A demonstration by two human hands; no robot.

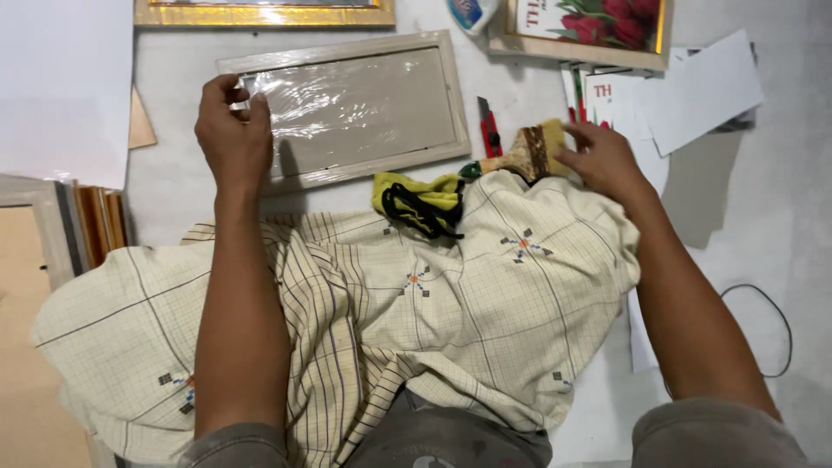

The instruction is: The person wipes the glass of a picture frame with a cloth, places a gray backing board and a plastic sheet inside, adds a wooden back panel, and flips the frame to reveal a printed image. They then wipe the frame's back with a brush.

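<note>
A pale wooden picture frame (364, 52) wrapped in clear plastic lies flat on the white floor ahead of me. My left hand (232, 139) grips its left end, fingers curled over the edge. My right hand (602, 160) rests on a wide paintbrush (530, 152) with a worn wooden handle, just right of the frame. A red utility knife (489, 130) lies between the frame and the brush. A yellow and black cloth (420, 201) is bunched below the frame. My lap is covered by a cream checked cloth (416, 312).
A gold frame (260, 13) and a framed print of red tulips (598, 26) lie at the far edge. White sheets (702, 91) and thin strips sit at the right. Stacked frames (82, 225) stand at the left. A black wire loop (776, 325) lies at the right.
</note>
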